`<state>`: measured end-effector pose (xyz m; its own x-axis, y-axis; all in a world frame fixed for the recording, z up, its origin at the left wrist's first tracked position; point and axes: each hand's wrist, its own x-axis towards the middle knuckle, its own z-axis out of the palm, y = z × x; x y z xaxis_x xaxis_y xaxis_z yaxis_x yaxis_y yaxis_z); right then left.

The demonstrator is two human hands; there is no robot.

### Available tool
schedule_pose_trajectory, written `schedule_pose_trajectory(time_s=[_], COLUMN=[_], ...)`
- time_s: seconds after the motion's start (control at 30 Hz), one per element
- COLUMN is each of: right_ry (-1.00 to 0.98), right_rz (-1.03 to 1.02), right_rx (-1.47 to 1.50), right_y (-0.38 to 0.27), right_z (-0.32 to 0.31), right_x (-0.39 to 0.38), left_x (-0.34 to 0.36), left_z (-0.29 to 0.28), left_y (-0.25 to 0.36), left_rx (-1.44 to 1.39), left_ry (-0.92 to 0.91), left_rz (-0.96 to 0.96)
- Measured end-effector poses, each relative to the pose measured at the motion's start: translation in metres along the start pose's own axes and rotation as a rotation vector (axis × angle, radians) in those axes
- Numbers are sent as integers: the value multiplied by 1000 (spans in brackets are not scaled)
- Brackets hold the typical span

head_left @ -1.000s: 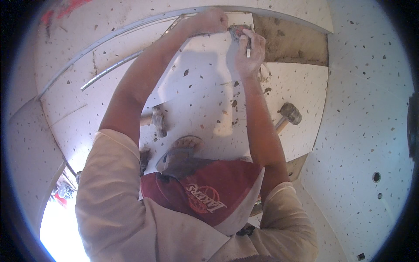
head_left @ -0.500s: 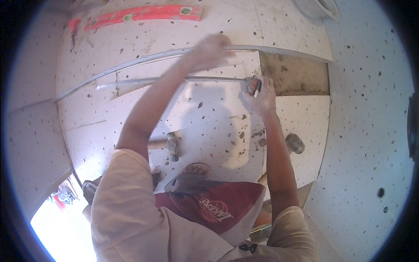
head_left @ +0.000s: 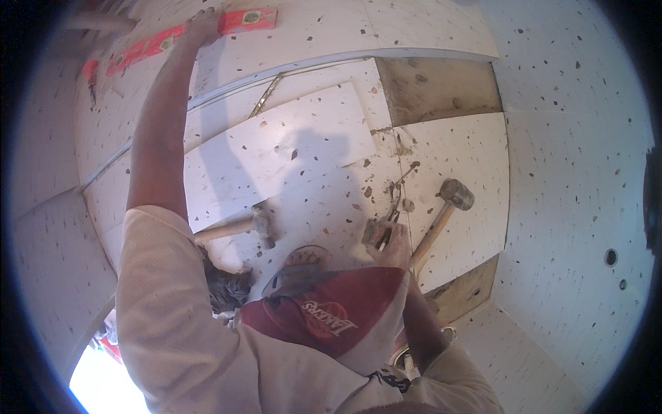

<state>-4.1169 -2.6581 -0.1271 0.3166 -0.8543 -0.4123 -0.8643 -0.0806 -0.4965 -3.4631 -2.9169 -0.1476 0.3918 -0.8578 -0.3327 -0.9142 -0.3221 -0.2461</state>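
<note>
My left hand (head_left: pixel 205 27) reaches far forward and closes over a red spirit level (head_left: pixel 249 21) lying on the speckled tiles. Close to my body, my right hand (head_left: pixel 394 248) is closed around a small tape measure (head_left: pixel 376 233), partly hidden by the fingers. Just beyond that hand, a thin dark tool (head_left: pixel 396 200) lies at the tile joint; its kind is unclear. A rubber mallet (head_left: pixel 456 194) rests to the right, its wooden handle toward me. To the left lies a wood-handled hammer (head_left: pixel 262 228).
A loose white tile (head_left: pixel 276 131) lies at an angle over other tiles. Bare brown gaps show at the far right (head_left: pixel 441 90) and near right (head_left: pixel 465 286). A raised edge (head_left: pixel 303 63) crosses the floor. A small red-handled tool (head_left: pixel 90 72) lies far left. A speckled wall (head_left: pixel 565 159) rises at right.
My left hand has moved forward and left onto the spirit level. The right hand has drawn back toward my body with the tape measure, whose extended blade no longer shows. The view has shifted.
</note>
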Motion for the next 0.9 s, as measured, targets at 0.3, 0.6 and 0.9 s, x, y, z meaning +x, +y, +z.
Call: schedule_pose_trajectory(time_s=[0.3,0.6,0.9], right_ry=[-70,385,187], right_rz=[38,-268,-23], right_rx=[13,175,242], right_y=[-23,-120,-84], right_z=[7,-47,38], right_x=[-40,18,-33], left_x=[-107,-314,-378], left_z=[-44,-70,-26], left_y=[32,160,229], left_rx=[38,-57,-187], left_ry=[459,420,229], left_rz=[361,987,1231])
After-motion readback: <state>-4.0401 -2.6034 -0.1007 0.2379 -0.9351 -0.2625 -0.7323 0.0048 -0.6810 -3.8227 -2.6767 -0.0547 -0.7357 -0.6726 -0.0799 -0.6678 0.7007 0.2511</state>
